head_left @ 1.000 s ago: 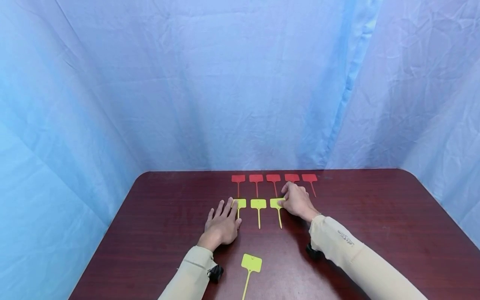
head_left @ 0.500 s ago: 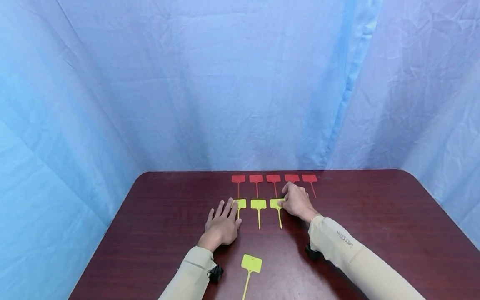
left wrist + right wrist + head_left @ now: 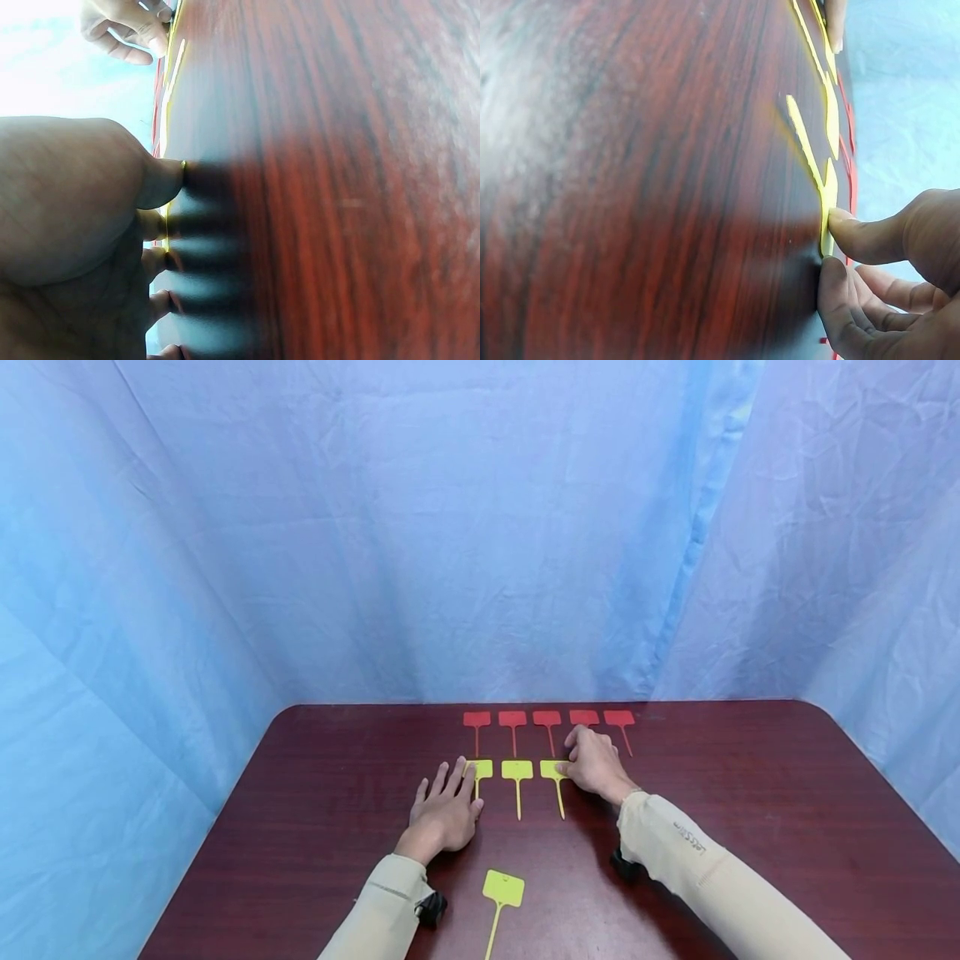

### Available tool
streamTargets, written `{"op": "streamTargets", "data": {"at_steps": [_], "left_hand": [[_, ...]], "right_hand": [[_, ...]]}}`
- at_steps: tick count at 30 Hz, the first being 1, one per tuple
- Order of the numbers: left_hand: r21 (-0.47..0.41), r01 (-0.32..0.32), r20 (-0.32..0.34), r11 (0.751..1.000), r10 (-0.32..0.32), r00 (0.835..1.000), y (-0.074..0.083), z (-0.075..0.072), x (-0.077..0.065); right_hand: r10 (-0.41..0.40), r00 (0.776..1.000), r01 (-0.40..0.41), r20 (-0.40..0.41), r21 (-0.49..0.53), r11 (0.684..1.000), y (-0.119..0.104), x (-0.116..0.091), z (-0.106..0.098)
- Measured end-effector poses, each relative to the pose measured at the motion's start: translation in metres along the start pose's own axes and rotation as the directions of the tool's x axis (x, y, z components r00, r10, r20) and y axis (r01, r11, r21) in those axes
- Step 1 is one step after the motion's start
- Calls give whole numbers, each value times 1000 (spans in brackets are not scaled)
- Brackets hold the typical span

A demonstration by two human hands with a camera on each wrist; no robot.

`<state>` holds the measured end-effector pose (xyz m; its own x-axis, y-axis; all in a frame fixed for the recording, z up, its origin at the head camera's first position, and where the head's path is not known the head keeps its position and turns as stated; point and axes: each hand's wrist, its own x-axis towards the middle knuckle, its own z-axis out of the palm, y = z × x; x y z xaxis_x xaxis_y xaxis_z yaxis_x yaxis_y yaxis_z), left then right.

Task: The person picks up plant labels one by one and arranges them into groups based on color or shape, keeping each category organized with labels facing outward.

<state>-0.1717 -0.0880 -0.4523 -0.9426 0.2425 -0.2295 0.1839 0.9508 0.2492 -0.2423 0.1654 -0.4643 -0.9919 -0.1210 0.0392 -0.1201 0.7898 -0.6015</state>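
Note:
Three yellow cable tie tags lie in a row on the dark red wooden table, each with a flat head and a thin tail towards me. On the leftmost yellow tag rest fingertips of my left hand, spread flat, with the thumb beside the tail. The middle yellow tag lies untouched. At the right end, my right hand pinches the head of the third yellow tag, thumb on its face and index finger at its edge. Nearer to me lies another yellow tag, slightly turned.
Behind the yellow row, several red cable tie tags form a line along the far edge of the table. My right hand partly covers one red tag. Blue cloth hangs around the table's back and sides.

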Motion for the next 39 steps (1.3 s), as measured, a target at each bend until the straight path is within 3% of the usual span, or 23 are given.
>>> {"op": "streamTargets", "data": {"at_steps": [12, 18, 23, 26, 29, 35, 39], "left_hand": [[-9, -3, -2, 1000, 3, 1000, -1, 2, 1], [-6, 6, 12, 1000, -6, 1000, 0, 2, 0], [2, 5, 2, 1000, -5, 1000, 0, 0, 0], [4, 6, 2, 1000, -6, 1000, 1, 0, -1], [-3, 6, 4, 1000, -6, 1000, 1, -1, -1], [-23, -1, -5, 1000, 0, 1000, -2, 3, 1], [-19, 6, 3, 1000, -6, 1000, -2, 5, 1]], "right_hand": [[-42, 999, 42, 32, 4, 999, -4, -12, -2], [-126, 991, 128, 55, -41, 991, -15, -28, -1], [-235, 964, 241, 124, -39, 970, -25, -45, 3], [-324, 931, 335, 170, -40, 941, -30, -55, 6], [-417, 882, 436, 221, -42, 899, -34, -63, 8], [-541, 752, 590, 377, -18, 807, -44, -78, 10], [-561, 675, 639, 479, -1, 769, -50, -87, 13]]}}
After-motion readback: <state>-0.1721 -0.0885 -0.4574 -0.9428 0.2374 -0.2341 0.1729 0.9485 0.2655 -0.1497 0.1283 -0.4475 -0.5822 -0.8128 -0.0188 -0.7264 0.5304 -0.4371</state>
